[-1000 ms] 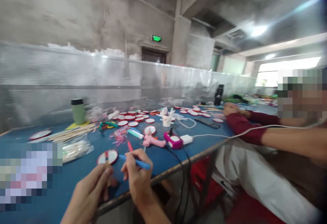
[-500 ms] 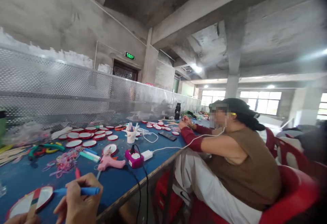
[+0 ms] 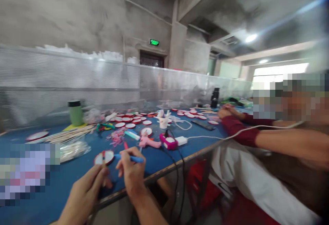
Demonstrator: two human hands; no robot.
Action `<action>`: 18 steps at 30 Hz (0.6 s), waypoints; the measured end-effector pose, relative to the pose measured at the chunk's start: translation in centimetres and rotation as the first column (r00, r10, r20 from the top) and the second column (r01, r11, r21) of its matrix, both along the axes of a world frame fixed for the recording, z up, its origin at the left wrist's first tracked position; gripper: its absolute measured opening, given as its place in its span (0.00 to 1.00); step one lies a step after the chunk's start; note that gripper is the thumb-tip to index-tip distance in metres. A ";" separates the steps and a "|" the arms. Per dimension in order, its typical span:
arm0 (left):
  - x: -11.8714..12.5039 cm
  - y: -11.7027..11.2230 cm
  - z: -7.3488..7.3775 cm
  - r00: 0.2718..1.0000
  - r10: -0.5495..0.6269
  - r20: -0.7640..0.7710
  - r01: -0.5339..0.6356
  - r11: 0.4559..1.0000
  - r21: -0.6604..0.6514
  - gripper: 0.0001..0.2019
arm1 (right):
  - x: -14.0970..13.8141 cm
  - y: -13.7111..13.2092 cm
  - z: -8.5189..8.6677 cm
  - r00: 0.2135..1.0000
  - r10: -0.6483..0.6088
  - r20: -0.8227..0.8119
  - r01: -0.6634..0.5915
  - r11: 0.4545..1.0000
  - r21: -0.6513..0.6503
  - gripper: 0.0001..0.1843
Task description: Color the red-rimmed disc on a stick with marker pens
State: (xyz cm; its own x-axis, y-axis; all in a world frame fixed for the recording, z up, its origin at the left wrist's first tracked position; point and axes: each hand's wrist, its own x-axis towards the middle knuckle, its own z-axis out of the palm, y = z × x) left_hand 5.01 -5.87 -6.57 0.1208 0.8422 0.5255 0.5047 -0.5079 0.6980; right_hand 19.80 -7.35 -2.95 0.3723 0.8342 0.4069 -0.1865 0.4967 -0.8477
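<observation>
My left hand [image 3: 88, 185] is closed around the flat wooden stick [image 3: 104, 161] of a round white disc with a red rim [image 3: 109, 155]. Dark and red bands show on the stick where it crosses the disc. In my right hand [image 3: 132, 172] is a blue marker pen [image 3: 137, 159], pinched between thumb and fingers. Its tip points left, at the disc's right edge; whether it touches is too blurred to tell. A pink glue gun [image 3: 150, 142] lies beyond my right hand, next to a red pen [image 3: 125, 145].
Several red-rimmed discs [image 3: 130, 126] lie toward the mesh partition [image 3: 108, 91]. Around them are rubber bands [image 3: 116, 136], pliers [image 3: 105, 127], wooden sticks [image 3: 69, 134], a cup of pens [image 3: 163, 123], a purple power socket [image 3: 168, 141] with cables and a green tumbler [image 3: 75, 113]. A co-worker [image 3: 288, 149] sits right.
The view has swung left, bringing the green tumbler and both my hands further into frame. Both hands keep hold of the stick and the blue marker.
</observation>
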 end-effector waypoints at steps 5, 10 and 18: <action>1.4 -1.6 3.5 0.995 -0.086 0.041 0.092 0.983 -0.157 0.22 | 0.2 0.2 0.1 0.998 -0.027 0.058 0.023 0.998 0.067 0.15; 1.5 -1.7 3.7 0.979 -0.150 0.140 0.179 0.959 -0.220 0.18 | 0.3 -0.2 -0.1 0.987 -0.006 0.160 -0.014 0.992 0.122 0.14; 1.4 -1.4 3.5 0.962 -0.161 0.218 0.203 0.961 -0.187 0.16 | 0.5 -0.5 -0.2 0.955 -0.057 0.290 -0.017 0.969 0.245 0.14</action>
State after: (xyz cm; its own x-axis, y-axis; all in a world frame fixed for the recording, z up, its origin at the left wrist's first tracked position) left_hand 6.45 -7.26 -3.10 0.1930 0.9078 0.3724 0.2571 -0.4131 0.8737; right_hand 20.27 -7.85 -3.20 0.2218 0.6900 0.6890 0.0634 0.6949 -0.7163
